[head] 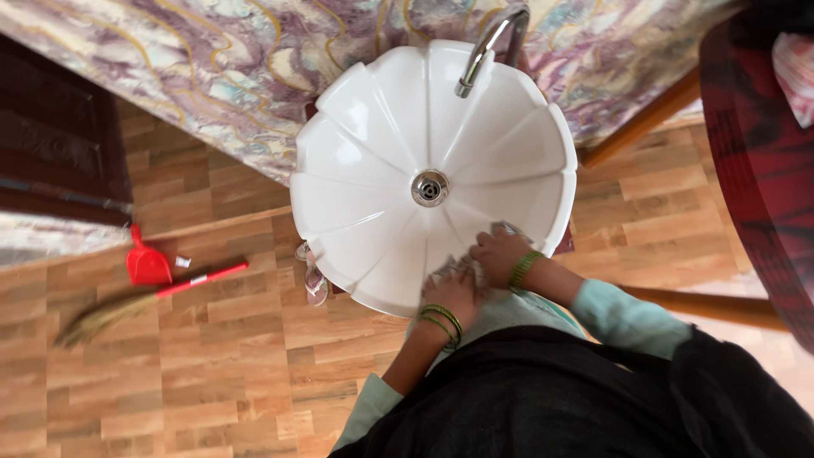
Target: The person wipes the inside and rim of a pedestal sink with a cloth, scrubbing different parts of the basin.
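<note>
A small white label (183, 262) — on the floor beside the red dustpan (147, 265).

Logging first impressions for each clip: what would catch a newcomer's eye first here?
The white scalloped basin fills the middle of the view, with a metal drain at its centre and a curved tap arching over its far rim. At the near rim, the left hand and right hand, both with green bangles, press a pale cloth against the bowl. On the wooden floor at left lie a red dustpan and a red-handled broom.
</note>
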